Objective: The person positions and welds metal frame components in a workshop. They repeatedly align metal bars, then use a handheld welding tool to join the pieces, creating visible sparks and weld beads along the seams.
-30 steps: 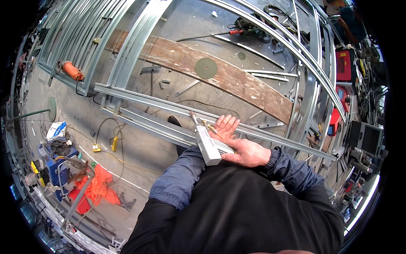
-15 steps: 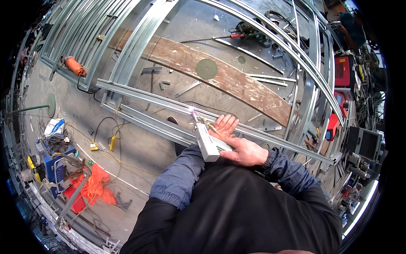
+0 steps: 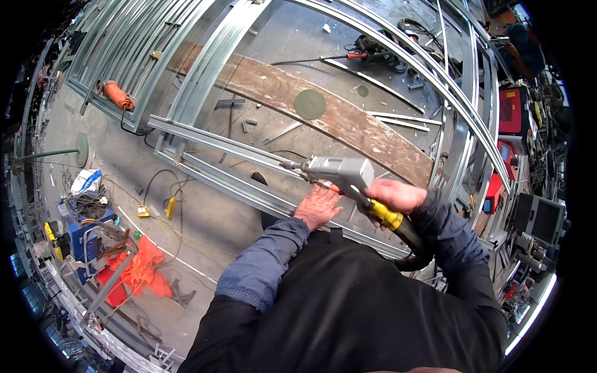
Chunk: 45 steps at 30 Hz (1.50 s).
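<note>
My right hand (image 3: 398,196) is wrapped round the yellow and black grip of a grey welding gun (image 3: 342,169). The gun's body lies nearly level, and its narrow nozzle points left, close to a long galvanised steel rail (image 3: 211,138). No glow shows at the tip. Under the nozzle end, my left hand (image 3: 318,207) is spread back up with its fingers stretched forward; the fingertips are partly hidden by the gun, and I cannot tell whether they touch it. A second steel rail (image 3: 233,188) runs nearer to me, alongside the first.
Beyond the rails lies a worn brown plank (image 3: 261,81) with a green disc (image 3: 310,104) on it. An orange grinder (image 3: 117,95) rests at the left by a steel frame. Cables, a blue machine (image 3: 84,239) and orange cloth (image 3: 146,264) lie lower left. Red machines (image 3: 511,110) stand right.
The gun has turned from pointing away to pointing left, and its tip glow is gone. My right hand has moved right, showing the grip; my left hand has turned from palm up to back up.
</note>
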Each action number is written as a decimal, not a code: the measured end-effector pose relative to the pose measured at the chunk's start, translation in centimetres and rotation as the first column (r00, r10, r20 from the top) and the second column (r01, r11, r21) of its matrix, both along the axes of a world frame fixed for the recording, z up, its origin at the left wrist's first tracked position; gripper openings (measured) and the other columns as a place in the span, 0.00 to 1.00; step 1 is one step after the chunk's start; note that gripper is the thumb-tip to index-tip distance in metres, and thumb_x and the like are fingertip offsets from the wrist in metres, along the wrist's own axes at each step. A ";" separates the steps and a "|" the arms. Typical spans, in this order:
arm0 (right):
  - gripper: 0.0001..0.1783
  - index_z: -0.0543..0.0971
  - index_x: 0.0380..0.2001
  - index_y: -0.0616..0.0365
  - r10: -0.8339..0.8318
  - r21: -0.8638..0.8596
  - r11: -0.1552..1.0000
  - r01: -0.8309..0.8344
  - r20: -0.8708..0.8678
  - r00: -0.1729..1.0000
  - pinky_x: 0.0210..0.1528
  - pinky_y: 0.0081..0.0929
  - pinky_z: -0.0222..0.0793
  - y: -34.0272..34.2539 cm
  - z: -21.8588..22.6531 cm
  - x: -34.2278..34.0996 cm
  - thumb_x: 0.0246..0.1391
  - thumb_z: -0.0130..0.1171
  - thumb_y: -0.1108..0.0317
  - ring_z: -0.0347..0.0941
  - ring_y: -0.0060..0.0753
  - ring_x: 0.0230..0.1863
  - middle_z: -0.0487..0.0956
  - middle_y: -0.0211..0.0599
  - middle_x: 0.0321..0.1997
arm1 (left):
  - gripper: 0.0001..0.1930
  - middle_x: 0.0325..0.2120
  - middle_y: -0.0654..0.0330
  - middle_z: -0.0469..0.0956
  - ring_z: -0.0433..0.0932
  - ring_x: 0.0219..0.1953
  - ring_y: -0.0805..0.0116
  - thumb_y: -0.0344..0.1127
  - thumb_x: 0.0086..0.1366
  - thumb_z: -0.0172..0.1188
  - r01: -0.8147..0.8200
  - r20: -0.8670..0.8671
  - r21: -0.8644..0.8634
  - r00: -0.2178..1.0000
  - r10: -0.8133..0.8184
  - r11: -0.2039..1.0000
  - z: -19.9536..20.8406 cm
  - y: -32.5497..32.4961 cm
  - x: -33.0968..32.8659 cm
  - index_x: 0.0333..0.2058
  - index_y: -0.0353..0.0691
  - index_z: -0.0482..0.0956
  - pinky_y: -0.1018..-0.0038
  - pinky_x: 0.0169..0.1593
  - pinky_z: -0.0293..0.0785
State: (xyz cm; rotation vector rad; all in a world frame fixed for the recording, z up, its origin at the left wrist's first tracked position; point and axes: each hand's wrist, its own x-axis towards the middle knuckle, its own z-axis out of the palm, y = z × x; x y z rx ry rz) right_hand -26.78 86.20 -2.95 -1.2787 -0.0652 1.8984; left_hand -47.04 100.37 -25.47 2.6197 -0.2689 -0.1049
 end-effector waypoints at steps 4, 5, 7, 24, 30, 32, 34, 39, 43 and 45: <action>0.32 0.77 0.50 0.56 -0.016 -0.050 0.999 0.015 -0.035 0.999 0.27 0.32 0.81 1.1 -4.1 3.0 0.74 0.47 0.34 0.81 0.32 0.27 0.80 0.36 0.33 | 0.41 0.78 0.58 0.55 0.47 0.81 0.57 0.59 0.73 0.54 0.053 0.004 0.062 0.999 -0.053 0.997 1.0 0.5 1.1 0.77 0.47 0.57 0.53 0.82 0.39; 0.34 0.78 0.49 0.56 -0.032 -0.089 0.996 0.028 -0.044 0.999 0.27 0.32 0.80 1.5 -4.5 3.4 0.74 0.46 0.33 0.81 0.32 0.26 0.80 0.36 0.32 | 0.42 0.79 0.59 0.51 0.45 0.82 0.58 0.59 0.73 0.54 0.055 0.011 0.081 0.998 -0.056 0.995 1.0 0.4 1.0 0.78 0.47 0.54 0.53 0.82 0.37; 0.38 0.79 0.47 0.57 0.001 -0.116 0.993 -0.011 -0.086 0.996 0.25 0.31 0.80 1.4 -6.1 4.2 0.71 0.46 0.28 0.80 0.31 0.25 0.80 0.35 0.32 | 0.42 0.79 0.59 0.50 0.44 0.82 0.59 0.60 0.73 0.54 0.048 0.034 0.116 0.998 -0.053 0.992 1.0 0.4 0.9 0.78 0.47 0.54 0.54 0.82 0.34; 0.41 0.79 0.50 0.57 0.005 -0.120 0.992 -0.045 -0.312 0.950 0.23 0.29 0.80 0.1 -12.1 6.5 0.68 0.48 0.25 0.81 0.30 0.24 0.81 0.34 0.36 | 0.36 0.76 0.59 0.57 0.47 0.81 0.58 0.61 0.71 0.57 0.012 0.058 0.136 0.998 -0.020 0.991 -0.1 -0.5 1.0 0.71 0.49 0.69 0.52 0.83 0.32; 0.40 0.79 0.52 0.55 0.024 -0.034 0.999 -0.036 -0.317 0.948 0.23 0.28 0.80 0.3 -11.7 6.6 0.69 0.47 0.26 0.80 0.29 0.25 0.80 0.34 0.38 | 0.35 0.75 0.60 0.59 0.50 0.80 0.58 0.60 0.69 0.59 0.014 0.049 0.132 0.999 -0.021 0.991 0.1 -0.4 1.2 0.70 0.49 0.70 0.51 0.82 0.34; 0.39 0.78 0.53 0.55 0.023 -0.041 0.998 -0.037 -0.309 0.951 0.23 0.28 0.80 0.2 -11.8 6.6 0.69 0.47 0.26 0.80 0.28 0.25 0.80 0.34 0.38 | 0.36 0.74 0.60 0.60 0.52 0.79 0.58 0.59 0.69 0.60 0.012 0.044 0.119 0.999 -0.017 0.993 0.3 -0.4 1.3 0.70 0.48 0.70 0.52 0.82 0.36; 0.39 0.78 0.54 0.54 0.019 -0.038 0.999 -0.033 -0.317 0.948 0.24 0.28 0.80 0.0 -12.0 6.5 0.69 0.47 0.27 0.80 0.27 0.25 0.80 0.34 0.38 | 0.37 0.73 0.61 0.62 0.54 0.77 0.59 0.59 0.68 0.61 0.010 0.042 0.114 0.999 -0.015 0.993 0.8 -0.2 1.4 0.70 0.48 0.69 0.52 0.82 0.39; 0.39 0.78 0.54 0.53 0.031 -0.027 0.999 -0.041 -0.305 0.952 0.24 0.28 0.80 -0.2 -11.8 6.6 0.69 0.47 0.27 0.80 0.27 0.26 0.79 0.33 0.38 | 0.38 0.72 0.62 0.63 0.57 0.76 0.61 0.59 0.68 0.61 -0.001 0.045 0.119 0.999 -0.005 0.993 0.8 -0.3 1.4 0.71 0.47 0.68 0.54 0.80 0.43; 0.38 0.78 0.54 0.52 0.038 -0.019 0.999 -0.046 -0.304 0.952 0.25 0.28 0.80 -0.4 -11.4 6.7 0.69 0.48 0.27 0.80 0.27 0.26 0.78 0.31 0.38 | 0.39 0.73 0.62 0.63 0.57 0.76 0.61 0.59 0.68 0.62 -0.004 0.046 0.129 0.999 -0.002 0.992 0.9 -0.3 1.4 0.73 0.47 0.66 0.55 0.80 0.43; 0.38 0.78 0.54 0.52 0.046 -0.026 0.998 -0.056 -0.301 0.953 0.25 0.28 0.80 -0.6 -11.3 6.7 0.69 0.48 0.26 0.80 0.27 0.26 0.78 0.31 0.38 | 0.40 0.73 0.62 0.63 0.57 0.76 0.61 0.59 0.68 0.62 -0.003 0.046 0.134 0.999 -0.003 0.991 0.9 -0.3 1.4 0.73 0.48 0.66 0.55 0.80 0.43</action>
